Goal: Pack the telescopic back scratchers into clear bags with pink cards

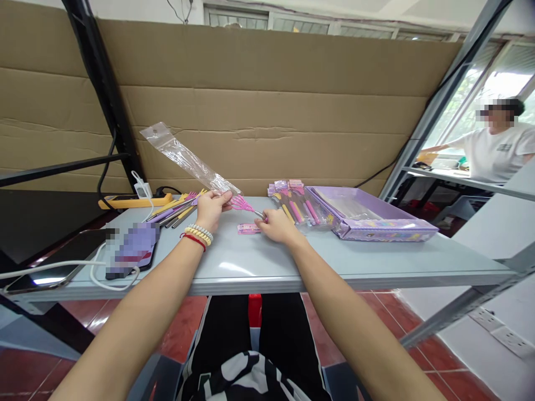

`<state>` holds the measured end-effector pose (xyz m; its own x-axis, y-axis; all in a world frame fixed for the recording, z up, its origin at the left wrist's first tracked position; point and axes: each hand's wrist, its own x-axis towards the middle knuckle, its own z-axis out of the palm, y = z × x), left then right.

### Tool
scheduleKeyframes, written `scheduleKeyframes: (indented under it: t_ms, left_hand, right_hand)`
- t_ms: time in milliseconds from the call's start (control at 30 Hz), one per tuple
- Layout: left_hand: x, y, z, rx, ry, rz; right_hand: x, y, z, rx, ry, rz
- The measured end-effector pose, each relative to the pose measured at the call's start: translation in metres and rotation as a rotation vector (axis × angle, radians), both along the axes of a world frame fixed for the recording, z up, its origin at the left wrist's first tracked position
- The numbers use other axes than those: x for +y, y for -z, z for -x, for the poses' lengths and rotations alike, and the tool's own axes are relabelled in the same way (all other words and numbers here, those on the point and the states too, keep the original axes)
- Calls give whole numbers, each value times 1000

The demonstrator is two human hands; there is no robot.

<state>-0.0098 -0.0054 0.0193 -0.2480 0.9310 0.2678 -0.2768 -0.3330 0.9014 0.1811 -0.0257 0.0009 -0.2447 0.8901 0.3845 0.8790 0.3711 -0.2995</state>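
My left hand pinches the open end of a long clear plastic bag, which slants up and away to the left. My right hand is closed around the rod of a back scratcher. Its pink claw-shaped head points left, at the mouth of the bag by my left fingers; whether the tips are inside I cannot tell. A small pink card lies on the table just below the scratcher. Left of my left hand is a loose pile of back scratchers with yellow, purple and pink parts.
Several bagged back scratchers lie beside a purple box holding clear bags. Phones with a white cable, a purple-backed phone and a yellow power strip are at left. Cardboard stands behind. A person sits far right.
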Motion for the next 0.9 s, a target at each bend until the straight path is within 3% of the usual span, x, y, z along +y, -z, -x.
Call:
scheduleKeyframes:
  t_ms: [367, 800, 900]
  left_hand:
    - [-5, -5, 1, 17, -21, -5]
    - [-14, 0, -12, 113, 354, 18]
    - [-13, 2, -17, 121, 354, -12]
  right_hand:
    - [-3, -5, -2, -19, 126, 58]
    - [-1, 1, 2, 93, 142, -26]
    - [-1, 2, 3, 207, 56, -86]
